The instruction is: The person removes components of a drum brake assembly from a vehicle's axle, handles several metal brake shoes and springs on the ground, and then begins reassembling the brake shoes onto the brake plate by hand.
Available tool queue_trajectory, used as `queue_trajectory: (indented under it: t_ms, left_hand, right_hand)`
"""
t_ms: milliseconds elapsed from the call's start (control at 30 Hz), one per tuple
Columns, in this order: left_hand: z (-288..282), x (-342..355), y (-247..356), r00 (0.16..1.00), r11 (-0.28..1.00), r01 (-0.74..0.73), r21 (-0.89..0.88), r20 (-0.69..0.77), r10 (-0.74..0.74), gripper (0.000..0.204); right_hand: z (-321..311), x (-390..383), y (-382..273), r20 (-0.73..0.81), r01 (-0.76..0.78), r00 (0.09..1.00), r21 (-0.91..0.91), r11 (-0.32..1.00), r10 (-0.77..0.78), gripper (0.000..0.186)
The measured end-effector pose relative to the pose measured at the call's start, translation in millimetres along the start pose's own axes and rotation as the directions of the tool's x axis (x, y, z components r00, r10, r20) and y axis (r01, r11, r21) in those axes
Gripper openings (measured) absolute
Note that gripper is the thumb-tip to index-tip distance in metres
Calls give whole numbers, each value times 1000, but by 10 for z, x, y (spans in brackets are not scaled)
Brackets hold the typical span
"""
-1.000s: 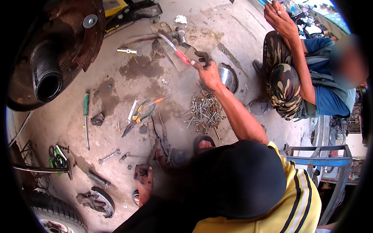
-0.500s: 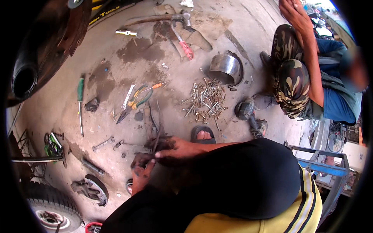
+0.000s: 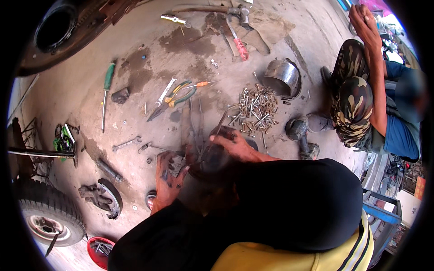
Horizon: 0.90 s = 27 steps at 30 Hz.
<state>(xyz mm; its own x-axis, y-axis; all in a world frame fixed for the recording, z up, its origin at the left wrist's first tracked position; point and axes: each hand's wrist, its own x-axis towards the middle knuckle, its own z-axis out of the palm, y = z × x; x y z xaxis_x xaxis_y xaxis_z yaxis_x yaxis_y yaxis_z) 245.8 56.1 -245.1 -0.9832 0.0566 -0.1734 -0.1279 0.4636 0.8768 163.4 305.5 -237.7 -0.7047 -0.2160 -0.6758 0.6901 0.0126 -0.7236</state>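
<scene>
Grease blackens both my hands. My left hand (image 3: 169,179) is low over the floor, its thumb apart from its fingers and a gap between them; I see nothing held there. Farther right, my right hand (image 3: 234,143) is closed around a thin brownish rod (image 3: 222,119), which sticks up past the fingers toward a pile of bolts (image 3: 256,109). Dark, blurred material lies between the hands, and I cannot make out its kind. Dark strips (image 3: 195,119) lie on the floor just beyond it. Close to my left hand are an open-end wrench (image 3: 127,143) and a small nut (image 3: 149,160).
Pliers (image 3: 171,101), a combination wrench (image 3: 166,91) and a green-handled screwdriver (image 3: 107,92) lie ahead. Hammers (image 3: 242,49) rest farther off. A metal ring (image 3: 282,77) stands behind the bolts. A wheel (image 3: 47,221) and red bowl (image 3: 100,251) are at left; a person (image 3: 359,101) sits right.
My hands have moved apart; the right one has shifted right and up with the thin rod. The view has shifted too, so the floor items appear elsewhere in the picture.
</scene>
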Motion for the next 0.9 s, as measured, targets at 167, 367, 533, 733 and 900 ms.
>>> queue_trajectory:
  t_ms: [167,367,533,733,900]
  left_hand:
    - [92,269,18,974,966,-190,177,158,163,67]
    - [126,147,-143,988,994,78,-82,137,-66,40]
    - [-12,-344,-351,984,974,169,-152,85,-158,28]
    - [-239,-278,-170,990,974,-129,184,74,118,32]
    - [-90,183,35,952,887,-296,355,182,246,43]
  right_hand:
    - [-111,67,-221,-69,69,993,-335,940,-98,27]
    - [-174,51,-177,-62,126,985,-367,922,-159,33]
    - [-238,58,35,-51,168,978,-380,910,-201,35]
    - [-174,48,-14,9,120,991,-483,868,-132,38]
    - [-62,158,23,45,125,992,-496,859,-118,36]
